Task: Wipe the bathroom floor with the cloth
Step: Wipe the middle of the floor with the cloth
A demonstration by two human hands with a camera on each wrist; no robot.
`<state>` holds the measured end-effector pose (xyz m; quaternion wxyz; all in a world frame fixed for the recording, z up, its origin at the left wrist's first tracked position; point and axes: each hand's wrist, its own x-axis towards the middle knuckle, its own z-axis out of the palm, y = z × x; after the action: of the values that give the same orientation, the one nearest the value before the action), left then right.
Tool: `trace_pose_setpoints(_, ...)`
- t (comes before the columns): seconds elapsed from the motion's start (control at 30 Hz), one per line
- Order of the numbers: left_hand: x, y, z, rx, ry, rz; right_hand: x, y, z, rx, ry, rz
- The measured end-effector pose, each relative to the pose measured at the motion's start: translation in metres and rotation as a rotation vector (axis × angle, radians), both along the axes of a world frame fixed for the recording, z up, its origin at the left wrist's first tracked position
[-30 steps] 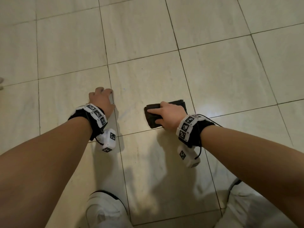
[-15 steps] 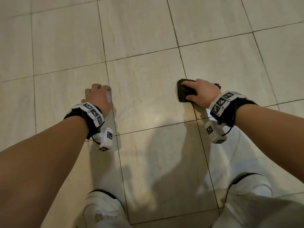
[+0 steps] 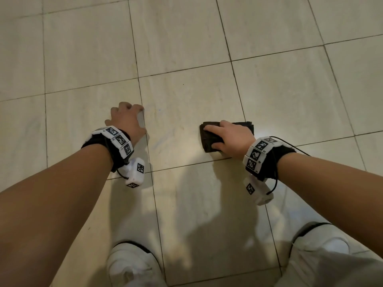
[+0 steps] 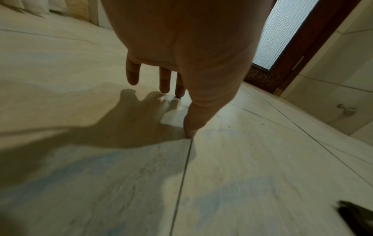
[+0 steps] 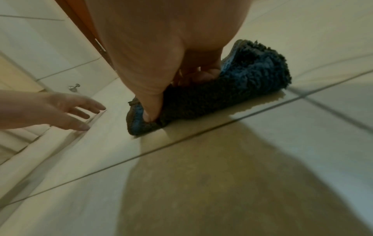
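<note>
A dark, fluffy folded cloth (image 3: 207, 141) lies on the beige tiled floor (image 3: 186, 96), just above a grout line. My right hand (image 3: 230, 137) lies on top of it. In the right wrist view the thumb (image 5: 150, 114) digs into the cloth (image 5: 252, 79) at its near edge and the fingers curl into its top. My left hand (image 3: 128, 119) is propped on the floor to the left, apart from the cloth. Its straight fingertips (image 4: 189, 132) touch the tile and it holds nothing. A corner of the cloth (image 4: 355, 214) shows at the lower right of the left wrist view.
My knees in white trousers (image 3: 132, 264) are at the bottom of the head view. A door with frosted glass in a dark wooden frame (image 4: 282, 32) stands ahead, beside a tiled wall with a small metal doorstop (image 4: 346, 110).
My right hand slid the cloth out to the far right, then back left and nearer to me. The left hand has stayed planted on the floor.
</note>
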<state>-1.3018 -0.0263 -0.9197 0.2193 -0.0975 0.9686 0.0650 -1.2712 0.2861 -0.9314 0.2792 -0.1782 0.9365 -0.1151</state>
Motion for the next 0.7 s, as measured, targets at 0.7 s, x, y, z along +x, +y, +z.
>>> trace_pose_setpoints(0.7, -0.005, -0.029, -0.009, 0.043, 0.044, 0.04, 0.005, -0.146, -0.008, -0.014, 0.075, 0.257)
